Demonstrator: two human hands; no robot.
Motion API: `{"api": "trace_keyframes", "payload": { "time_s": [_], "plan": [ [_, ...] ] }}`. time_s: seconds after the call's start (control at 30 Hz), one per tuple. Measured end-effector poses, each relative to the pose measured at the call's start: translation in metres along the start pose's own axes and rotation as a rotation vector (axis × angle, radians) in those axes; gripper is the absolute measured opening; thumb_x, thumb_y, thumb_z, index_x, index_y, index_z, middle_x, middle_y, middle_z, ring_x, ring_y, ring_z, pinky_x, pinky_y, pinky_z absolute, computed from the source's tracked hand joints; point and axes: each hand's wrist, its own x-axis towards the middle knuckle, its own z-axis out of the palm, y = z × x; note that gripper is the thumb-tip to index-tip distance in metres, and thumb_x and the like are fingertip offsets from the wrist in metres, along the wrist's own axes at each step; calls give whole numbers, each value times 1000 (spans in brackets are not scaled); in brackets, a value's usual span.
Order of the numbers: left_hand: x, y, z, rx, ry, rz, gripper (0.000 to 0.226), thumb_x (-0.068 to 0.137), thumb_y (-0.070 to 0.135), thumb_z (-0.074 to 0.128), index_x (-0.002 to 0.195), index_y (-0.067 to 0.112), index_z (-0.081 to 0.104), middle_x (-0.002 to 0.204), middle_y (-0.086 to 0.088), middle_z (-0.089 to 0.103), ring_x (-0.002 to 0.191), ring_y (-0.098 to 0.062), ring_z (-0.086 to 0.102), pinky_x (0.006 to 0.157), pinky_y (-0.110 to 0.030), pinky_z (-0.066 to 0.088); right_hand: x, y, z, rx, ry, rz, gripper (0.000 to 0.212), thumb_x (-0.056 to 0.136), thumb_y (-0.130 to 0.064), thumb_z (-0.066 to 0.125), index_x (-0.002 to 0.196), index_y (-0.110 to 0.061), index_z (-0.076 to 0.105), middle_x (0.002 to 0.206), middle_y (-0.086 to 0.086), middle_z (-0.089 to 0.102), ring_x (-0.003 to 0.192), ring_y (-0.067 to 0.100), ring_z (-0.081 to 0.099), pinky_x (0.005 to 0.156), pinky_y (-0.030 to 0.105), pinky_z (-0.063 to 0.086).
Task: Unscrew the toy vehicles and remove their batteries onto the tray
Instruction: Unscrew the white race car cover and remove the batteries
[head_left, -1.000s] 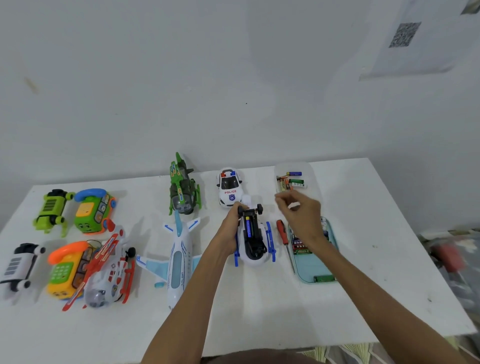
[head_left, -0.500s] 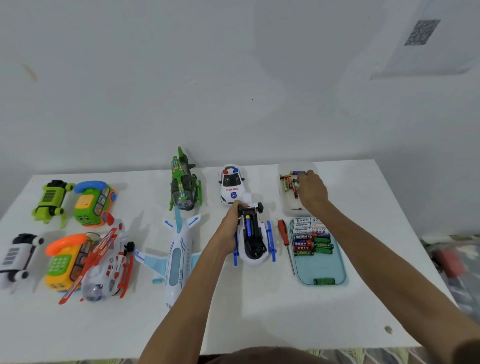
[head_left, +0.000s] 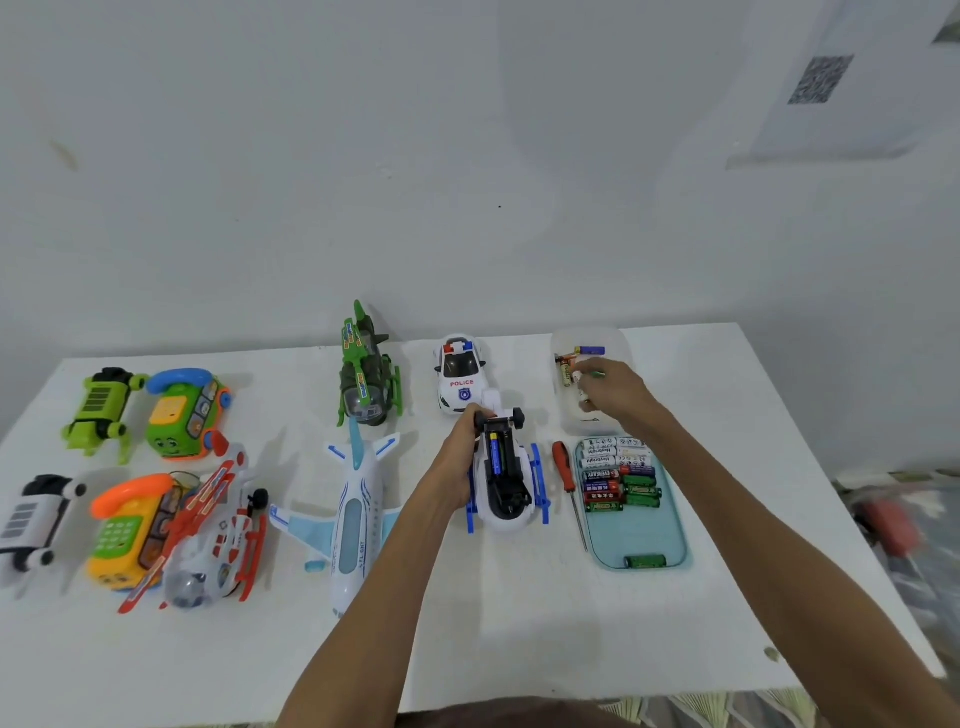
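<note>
A white and blue toy vehicle lies upside down at the table's middle. Its battery bay is uncovered and a blue battery sits inside. My left hand grips the toy's far left end by the black wheels. My right hand reaches into a clear container at the back right, fingers curled over a small white part next to a few loose batteries. A teal tray to the toy's right holds several batteries in rows. A red screwdriver lies between toy and tray.
A police car and a green helicopter stand at the back. A white airplane lies left of my left arm. Further left are a red and white helicopter, toy phones and other toys. The table edge runs close on the right.
My right hand moved from above the tray to the clear container at the back right and now dips into it. My left hand kept its grip on the toy.
</note>
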Motion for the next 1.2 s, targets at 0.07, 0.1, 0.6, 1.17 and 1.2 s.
{"api": "trace_keyframes", "payload": {
  "time_s": [0.07,0.1,0.6,1.17,1.2],
  "plan": [
    [-1,1,0,-6,2,0,30,96,37,54,89,10,64,68,-9,72,52,-21,69,52,-28,58,-17,-6,1,217,-63,17,19,97,-10,57,104,-24,69,115,8,64,75,19,69,87,34,60],
    [-1,1,0,-8,2,-3,30,95,38,54,91,10,64,69,-9,72,53,-22,70,52,-28,59,-28,-9,1,318,-98,13,19,95,-6,60,105,-19,70,115,14,66,77,21,69,83,32,61],
    [-7,2,3,10,45,15,30,90,40,57,76,16,66,71,-6,64,62,-21,62,64,-31,54,-111,-25,42,-49,-250,-234,19,80,-26,80,97,-29,73,85,-6,76,76,3,71,76,22,58],
    [0,1,0,89,-1,42,35,97,37,51,73,17,66,68,-4,67,59,-17,65,56,-26,54,-98,-30,35,-302,-362,-417,24,82,-34,81,104,-26,76,85,-7,74,74,1,68,71,16,54],
    [-1,1,0,94,-2,44,35,97,38,51,73,17,66,70,-4,67,59,-17,66,57,-26,54,-97,-30,34,-304,-387,-408,27,81,-33,82,106,-27,75,84,-8,73,73,-1,66,68,11,50]
  ]
}}
